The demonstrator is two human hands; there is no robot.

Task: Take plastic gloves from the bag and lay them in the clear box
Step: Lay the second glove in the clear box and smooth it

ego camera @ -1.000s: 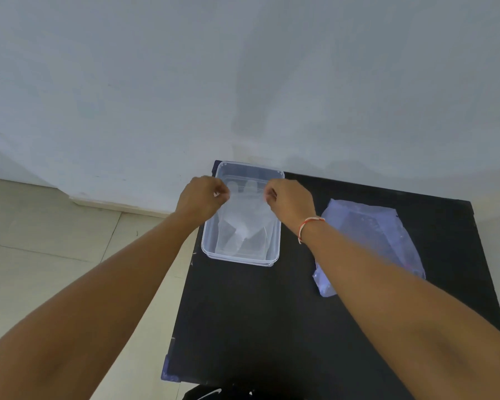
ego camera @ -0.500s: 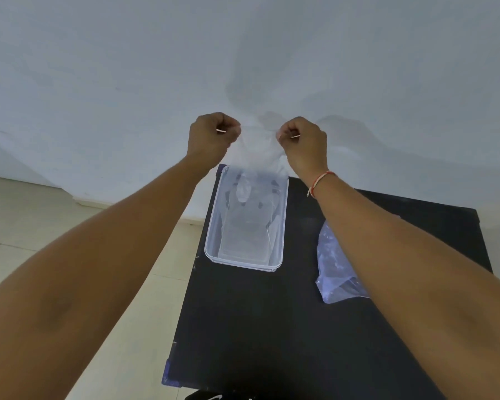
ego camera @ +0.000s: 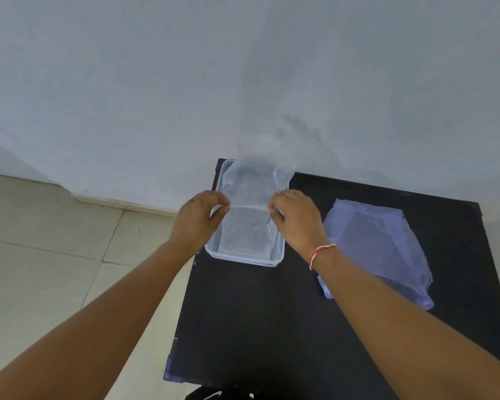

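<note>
A thin see-through plastic glove (ego camera: 253, 184) is stretched flat over the clear box (ego camera: 244, 258), which stands at the black table's far left corner. My left hand (ego camera: 198, 219) pinches the glove's near left edge and my right hand (ego camera: 296, 217) pinches its near right edge, both just above the box's rim. The glove's far part billows up and blurs against the wall. More clear plastic lies in the box's bottom. The bluish plastic bag (ego camera: 378, 243) lies flat on the table to the right of my right wrist.
The black table (ego camera: 257, 327) is pushed against a pale wall (ego camera: 243, 82). Its left edge drops to a tiled floor (ego camera: 55, 269). A dark shape (ego camera: 218, 394) shows at the near edge below the table.
Both hands had lifted the glove up in front of the wall half a second ago. They have come back down and nearer, holding the glove spread over the box.
</note>
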